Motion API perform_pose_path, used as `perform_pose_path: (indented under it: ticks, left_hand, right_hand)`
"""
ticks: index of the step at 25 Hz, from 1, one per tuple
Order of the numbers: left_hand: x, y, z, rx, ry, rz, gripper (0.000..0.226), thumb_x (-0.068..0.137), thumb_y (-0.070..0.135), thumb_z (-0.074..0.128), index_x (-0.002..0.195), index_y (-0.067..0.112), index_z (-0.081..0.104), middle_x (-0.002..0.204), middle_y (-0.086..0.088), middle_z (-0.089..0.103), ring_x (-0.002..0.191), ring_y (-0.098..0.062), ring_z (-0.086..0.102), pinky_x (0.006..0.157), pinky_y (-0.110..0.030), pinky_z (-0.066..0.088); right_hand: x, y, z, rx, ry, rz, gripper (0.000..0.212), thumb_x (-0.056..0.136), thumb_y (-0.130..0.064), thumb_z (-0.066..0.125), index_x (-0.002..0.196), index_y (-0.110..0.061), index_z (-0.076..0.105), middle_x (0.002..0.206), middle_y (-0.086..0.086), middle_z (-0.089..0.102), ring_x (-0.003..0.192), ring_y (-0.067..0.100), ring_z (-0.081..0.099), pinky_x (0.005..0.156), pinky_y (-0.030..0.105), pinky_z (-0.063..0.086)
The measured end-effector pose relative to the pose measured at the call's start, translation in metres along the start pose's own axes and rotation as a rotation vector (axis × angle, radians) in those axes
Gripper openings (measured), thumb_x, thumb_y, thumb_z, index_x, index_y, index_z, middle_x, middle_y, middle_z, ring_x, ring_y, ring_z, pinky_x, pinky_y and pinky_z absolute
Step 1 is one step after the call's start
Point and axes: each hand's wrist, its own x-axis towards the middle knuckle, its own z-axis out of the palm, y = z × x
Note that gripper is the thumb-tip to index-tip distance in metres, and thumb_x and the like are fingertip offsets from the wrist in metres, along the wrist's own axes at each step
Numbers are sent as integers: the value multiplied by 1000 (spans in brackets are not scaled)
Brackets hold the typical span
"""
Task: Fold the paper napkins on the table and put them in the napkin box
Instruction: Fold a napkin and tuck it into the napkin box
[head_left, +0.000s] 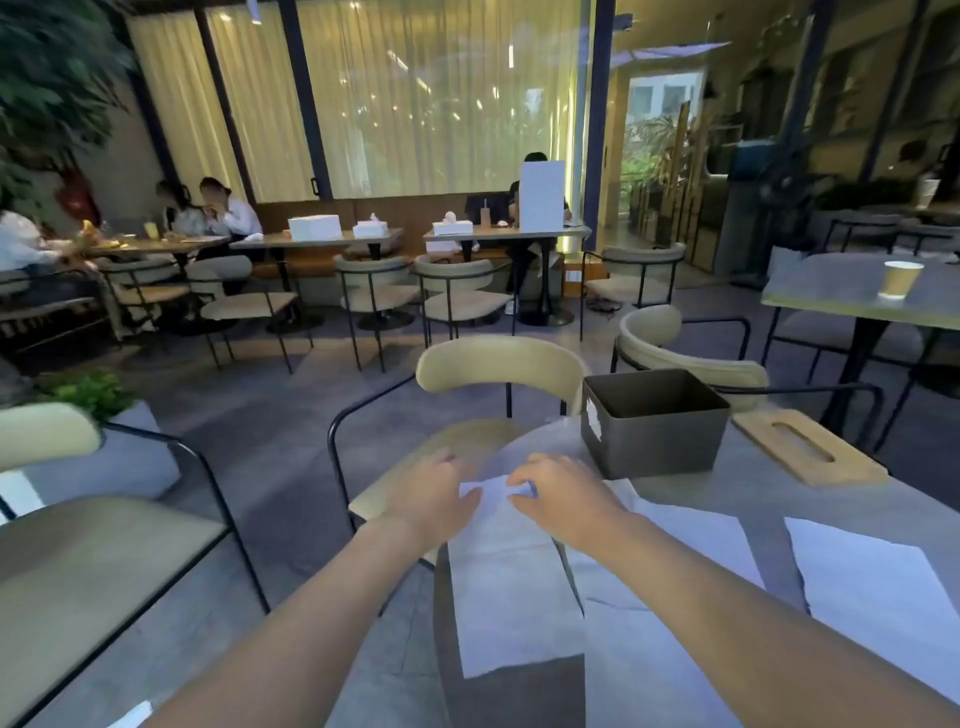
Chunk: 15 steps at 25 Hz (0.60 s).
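While the napkin (511, 577) lies flat at the table (685, 670) edge nearest the camera, both hands pinch its far edge. Left hand (434, 499): fingers curled, thumb meeting the paper's left corner, narrow grip. Right hand (563, 501): fingers bent down tight on the raised, crumpled bit of the same edge. More napkins to the right: one (691, 551) partly under the right forearm, another (878, 577) further right, flat. Napkin box (654, 431), dark, open-topped, stands just beyond the right hand. Wooden slotted lid (810, 452) lies right of the box, on the table. Chair (498, 374) behind.
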Motion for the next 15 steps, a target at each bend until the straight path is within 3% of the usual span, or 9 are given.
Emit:
perform_pose_path:
  ticks: [5,7,9,10,12,13,15]
  left_hand:
    - [7,-6,9,66,-72,-45,39,98,39,53,134,26,63,127,-3,67,119,-27,63,95,-36,51]
    - [8,-6,9,69,-43,-48,36,99,36,53,130,23,65,125,-3,69,117,-29,64,91,-36,51]
    - [6,-2,6,68,1,-68,26,98,28,53,116,20,69,115,-2,70,111,-30,65,80,-35,50]
    - [6,-1,3,61,14,-64,22,97,24,53,108,17,70,108,-3,69,106,-30,65,76,-35,49]
    - [5,4,-3,-67,46,-55,17,98,17,53,99,11,69,100,-7,66,93,-29,62,71,-35,43]
    - [5,7,-9,-203,71,-61,16,99,15,54,96,7,67,94,-9,66,87,-28,60,69,-35,40]
    - [7,16,-25,-469,126,-101,15,101,15,53,94,3,61,82,-6,62,77,-24,54,63,-28,39]
  right_hand:
    - [8,5,15,-80,14,-54,24,97,-21,56,92,-20,80,96,-1,65,100,26,52,89,40,41]
    - [9,5,16,-130,56,-70,25,95,-16,54,73,-17,67,79,-4,55,90,27,47,80,39,38]
    - [10,8,19,-152,58,-80,27,93,-14,52,67,-17,54,72,-3,45,82,28,45,77,40,42]
    - [10,9,21,-95,55,-61,24,94,-16,54,70,-18,59,78,-3,50,82,28,49,78,42,47]
    - [5,6,19,242,86,42,12,94,-25,64,103,-23,72,107,-6,59,95,18,59,83,35,52]
    - [2,1,12,435,103,93,33,92,-29,70,125,-26,66,120,-9,57,105,12,59,88,29,51]
    - [-2,-6,0,801,119,203,66,89,-28,79,146,-30,46,131,-10,52,119,10,55,90,23,48]
